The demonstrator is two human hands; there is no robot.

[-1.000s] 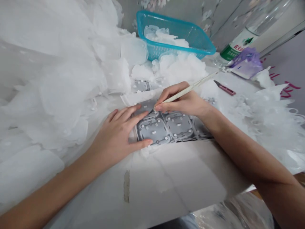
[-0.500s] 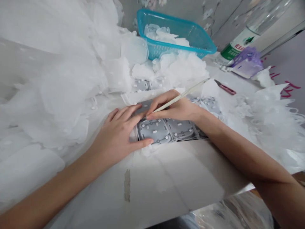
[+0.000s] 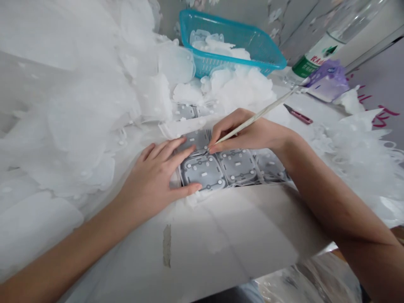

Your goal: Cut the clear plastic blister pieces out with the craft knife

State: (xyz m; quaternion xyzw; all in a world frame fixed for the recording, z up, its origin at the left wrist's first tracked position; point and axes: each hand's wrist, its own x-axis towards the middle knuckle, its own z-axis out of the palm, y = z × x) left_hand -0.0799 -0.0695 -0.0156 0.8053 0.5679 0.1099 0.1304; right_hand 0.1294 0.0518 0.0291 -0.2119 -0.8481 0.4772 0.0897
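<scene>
My left hand [image 3: 158,172] lies with fingers spread on the left edge of a grey sheet [image 3: 205,171] marked into rounded-square panels. Each panel carries small white dots and short dark slots. Held like a pen, a slim pale pen-shaped tool [image 3: 252,120] is pinched in my right hand [image 3: 244,132]. Its lower end points down at the seam between two panels, close to my left index finger; my fingertips hide the tip. Part of the sheet lies under my right wrist.
Heaps of white translucent sheets [image 3: 78,109] fill the left side. A blue basket [image 3: 233,61] with white pieces stands at the back. Rightward are pink-handled snips [image 3: 298,114], a plastic bottle [image 3: 318,54], a purple packet [image 3: 330,78] and more translucent pieces [image 3: 360,160].
My right hand slid left and down along the panel seam toward my left fingers, then came back up and right with the tool. My left hand stayed in place.
</scene>
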